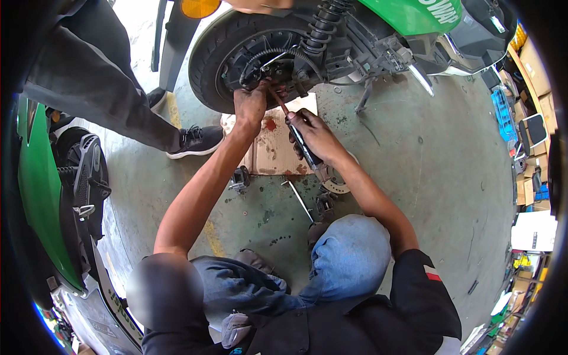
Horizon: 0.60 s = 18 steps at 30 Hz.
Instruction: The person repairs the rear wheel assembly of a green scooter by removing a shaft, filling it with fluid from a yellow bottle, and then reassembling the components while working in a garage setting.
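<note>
My right hand (313, 135) is closed round the black grip of a long tool with a rust-brown shaft (280, 104). The shaft slants up and left to the hub of the scooter's wheel (208, 65). At that hub my left hand (251, 103) is bent in close to the shaft's tip, its fingers partly hidden among the dark parts. A ribbed cable (269, 53) curves above it, beside a black coil-spring shock absorber (325, 26). Below both hands lies a stained piece of cardboard (278, 155) with a reddish-brown blotch.
On the floor are an L-shaped metal wrench (300, 202), a dark metal part (239, 178) and a perforated disc (336, 186). Another person's leg and shoe (198, 141) stand at the left, near a second green scooter (41, 189). Boxes (529, 189) line the right side.
</note>
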Each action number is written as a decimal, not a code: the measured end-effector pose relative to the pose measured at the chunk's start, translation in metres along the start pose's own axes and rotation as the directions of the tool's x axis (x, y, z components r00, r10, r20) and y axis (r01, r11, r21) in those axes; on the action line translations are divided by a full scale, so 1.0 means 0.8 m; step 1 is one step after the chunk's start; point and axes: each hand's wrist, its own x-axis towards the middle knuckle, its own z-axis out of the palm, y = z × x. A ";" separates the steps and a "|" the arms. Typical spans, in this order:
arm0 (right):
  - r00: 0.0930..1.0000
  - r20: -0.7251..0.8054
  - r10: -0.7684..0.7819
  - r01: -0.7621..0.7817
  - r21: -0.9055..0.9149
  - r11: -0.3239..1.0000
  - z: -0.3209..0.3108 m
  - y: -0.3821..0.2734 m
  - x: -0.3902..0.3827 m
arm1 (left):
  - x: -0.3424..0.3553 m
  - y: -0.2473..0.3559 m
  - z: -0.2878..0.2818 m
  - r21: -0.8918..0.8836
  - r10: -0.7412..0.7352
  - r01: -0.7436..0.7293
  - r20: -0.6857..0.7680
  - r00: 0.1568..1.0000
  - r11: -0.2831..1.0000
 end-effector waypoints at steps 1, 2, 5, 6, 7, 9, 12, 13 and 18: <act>1.000 0.017 0.013 -0.014 0.042 0.999 -0.005 0.003 -0.003 | -0.005 0.001 0.005 0.009 0.018 -0.018 0.037 0.999 1.000; 1.000 0.006 0.020 -0.020 0.053 0.998 -0.009 0.013 -0.001 | 0.001 -0.004 0.002 0.016 0.006 -0.007 0.048 0.999 1.000; 0.974 -0.081 -0.213 0.185 -0.264 0.947 -0.040 0.072 -0.017 | 0.022 -0.050 -0.026 0.432 0.189 -0.207 0.084 0.978 0.878; 0.970 -0.100 -0.222 0.167 -0.389 0.906 -0.058 0.075 -0.038 | 0.012 -0.045 -0.014 0.470 0.172 -0.225 0.154 0.973 0.854; 0.963 -0.117 -0.242 0.175 -0.411 0.895 -0.076 0.084 -0.062 | -0.001 -0.031 -0.001 0.500 0.164 -0.256 0.222 0.961 0.827; 0.981 -0.172 -0.091 -0.004 -0.484 0.875 -0.114 0.091 -0.132 | -0.026 -0.021 0.007 0.221 0.098 -0.155 0.248 0.964 0.963; 0.943 -0.291 0.162 -0.301 -0.538 0.787 -0.177 0.128 -0.261 | -0.023 -0.009 0.007 0.190 0.181 -0.250 0.318 0.931 0.949; 0.937 -0.300 0.182 -0.334 -0.609 0.720 -0.192 0.155 -0.313 | -0.023 -0.007 0.014 0.238 0.169 -0.250 0.314 0.934 0.938; 0.895 -0.361 0.260 -0.443 -0.665 0.601 -0.117 0.214 -0.425 | -0.015 -0.019 -0.004 0.308 0.209 -0.286 0.260 0.943 0.907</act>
